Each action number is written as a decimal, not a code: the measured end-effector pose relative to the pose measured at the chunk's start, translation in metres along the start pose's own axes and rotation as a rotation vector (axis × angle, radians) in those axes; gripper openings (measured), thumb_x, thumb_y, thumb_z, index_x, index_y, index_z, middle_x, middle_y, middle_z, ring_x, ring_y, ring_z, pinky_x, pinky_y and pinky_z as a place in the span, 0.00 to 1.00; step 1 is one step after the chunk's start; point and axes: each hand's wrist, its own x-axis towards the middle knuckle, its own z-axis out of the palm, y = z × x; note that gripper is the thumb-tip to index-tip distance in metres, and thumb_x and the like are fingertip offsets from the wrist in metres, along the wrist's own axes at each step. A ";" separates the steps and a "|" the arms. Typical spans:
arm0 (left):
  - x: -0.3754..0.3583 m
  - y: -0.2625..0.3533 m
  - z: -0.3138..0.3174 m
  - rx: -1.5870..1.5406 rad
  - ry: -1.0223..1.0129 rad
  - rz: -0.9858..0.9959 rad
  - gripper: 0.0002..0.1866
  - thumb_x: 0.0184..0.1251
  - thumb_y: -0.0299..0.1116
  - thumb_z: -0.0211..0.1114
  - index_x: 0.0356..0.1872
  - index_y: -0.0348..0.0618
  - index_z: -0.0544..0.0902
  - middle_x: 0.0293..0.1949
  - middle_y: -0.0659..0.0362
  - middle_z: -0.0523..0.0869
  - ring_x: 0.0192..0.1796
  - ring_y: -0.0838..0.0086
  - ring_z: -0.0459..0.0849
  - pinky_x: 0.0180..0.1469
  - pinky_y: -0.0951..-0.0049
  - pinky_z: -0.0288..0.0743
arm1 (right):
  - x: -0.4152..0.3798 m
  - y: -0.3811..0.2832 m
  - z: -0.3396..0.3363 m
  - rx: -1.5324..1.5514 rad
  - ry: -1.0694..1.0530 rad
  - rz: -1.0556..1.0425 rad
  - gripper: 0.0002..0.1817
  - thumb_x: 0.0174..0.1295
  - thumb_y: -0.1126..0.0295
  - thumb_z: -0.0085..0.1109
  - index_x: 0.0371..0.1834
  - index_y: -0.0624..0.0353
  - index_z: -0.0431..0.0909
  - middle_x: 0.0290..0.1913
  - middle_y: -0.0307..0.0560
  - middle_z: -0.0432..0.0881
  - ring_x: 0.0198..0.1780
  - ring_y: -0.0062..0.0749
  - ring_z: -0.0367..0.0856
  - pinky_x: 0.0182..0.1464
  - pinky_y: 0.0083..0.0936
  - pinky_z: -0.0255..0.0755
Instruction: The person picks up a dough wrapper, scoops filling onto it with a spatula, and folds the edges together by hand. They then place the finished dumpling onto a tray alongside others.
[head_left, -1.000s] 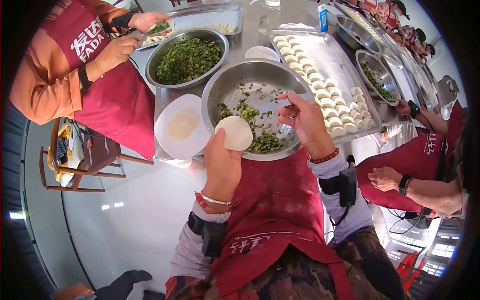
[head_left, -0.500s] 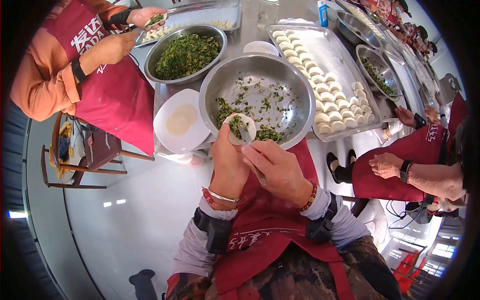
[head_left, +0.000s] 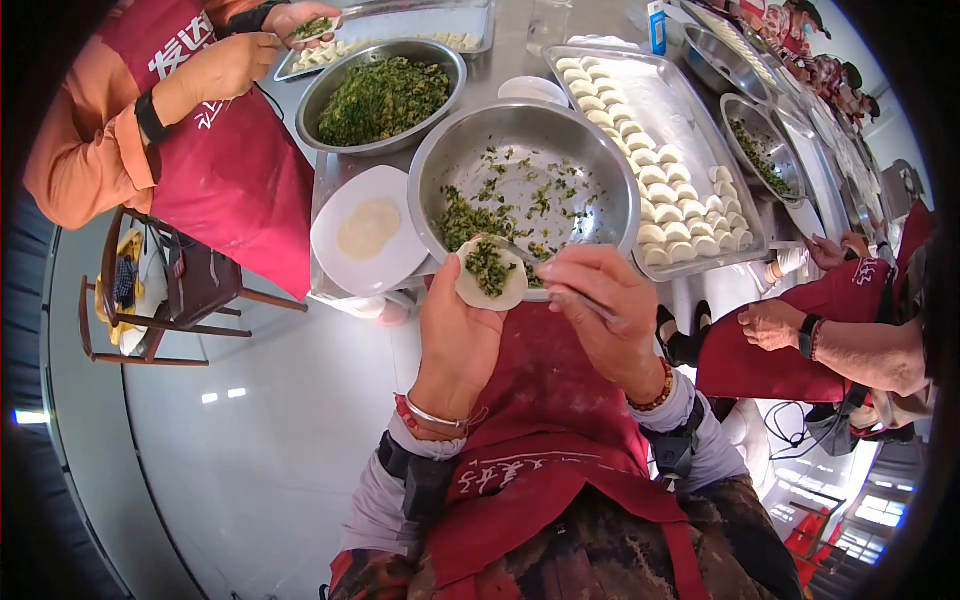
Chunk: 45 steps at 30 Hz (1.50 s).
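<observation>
On the fingers of my left hand (head_left: 455, 335) lies a round dumpling wrapper (head_left: 508, 290), held by its edge under the thumb. Chopped green filling (head_left: 487, 268) is heaped in the wrapper's middle. My right hand (head_left: 610, 315) is closed around the handle of a metal spoon (head_left: 597, 305), its bowl end by the wrapper's upper right edge. Just beyond both hands is a steel mixing bowl (head_left: 627, 190) with filling scattered inside. Left of it, a white plate (head_left: 335, 215) carries thin round wrappers (head_left: 369, 228).
A metal tray (head_left: 690, 110) of folded dumplings (head_left: 665, 190) stands at right. Behind left is a steel bowl of green filling (head_left: 385, 100). A co-worker in orange sleeves (head_left: 85, 150) holds a filled wrapper at left; another person's hand (head_left: 772, 325) is at right. A chair (head_left: 185, 290) stands lower left.
My right hand has moved right with the spoon, away from the wrapper's middle. The wrapper in my left hand now lies flatter, with its filling exposed.
</observation>
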 end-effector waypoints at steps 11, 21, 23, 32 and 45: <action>-0.007 0.001 -0.003 0.066 0.003 -0.032 0.22 0.78 0.39 0.36 0.60 0.35 0.69 0.56 0.49 0.78 0.59 0.62 0.77 0.62 0.60 0.71 | -0.010 -0.001 -0.006 0.013 -0.088 -0.066 0.14 0.51 0.81 0.67 0.42 0.59 0.81 0.42 0.47 0.81 0.41 0.37 0.81 0.41 0.26 0.76; -0.013 0.000 -0.011 0.088 -0.028 -0.086 0.20 0.78 0.39 0.38 0.59 0.37 0.70 0.54 0.52 0.79 0.58 0.66 0.77 0.60 0.64 0.72 | -0.012 0.001 -0.016 0.097 -0.233 -0.114 0.11 0.55 0.83 0.62 0.42 0.61 0.81 0.42 0.49 0.81 0.38 0.33 0.82 0.39 0.23 0.76; -0.016 -0.001 -0.011 0.104 -0.037 -0.095 0.21 0.78 0.39 0.38 0.60 0.36 0.69 0.54 0.52 0.78 0.57 0.66 0.77 0.60 0.64 0.72 | -0.013 0.005 -0.021 0.270 -0.175 0.081 0.07 0.60 0.79 0.58 0.41 0.63 0.81 0.41 0.49 0.81 0.35 0.30 0.81 0.37 0.22 0.76; -0.033 0.001 -0.003 0.118 -0.051 -0.153 0.23 0.79 0.38 0.35 0.61 0.31 0.66 0.59 0.48 0.75 0.60 0.61 0.75 0.63 0.60 0.71 | -0.006 0.033 -0.044 0.868 -0.025 0.658 0.16 0.71 0.66 0.50 0.42 0.72 0.79 0.34 0.49 0.81 0.30 0.28 0.81 0.28 0.21 0.80; -0.043 -0.004 -0.006 0.122 -0.058 -0.205 0.24 0.79 0.40 0.36 0.62 0.31 0.66 0.60 0.48 0.74 0.62 0.62 0.74 0.64 0.62 0.69 | -0.019 0.039 -0.029 0.775 0.013 0.803 0.14 0.69 0.65 0.53 0.40 0.69 0.79 0.31 0.47 0.81 0.27 0.24 0.82 0.26 0.19 0.80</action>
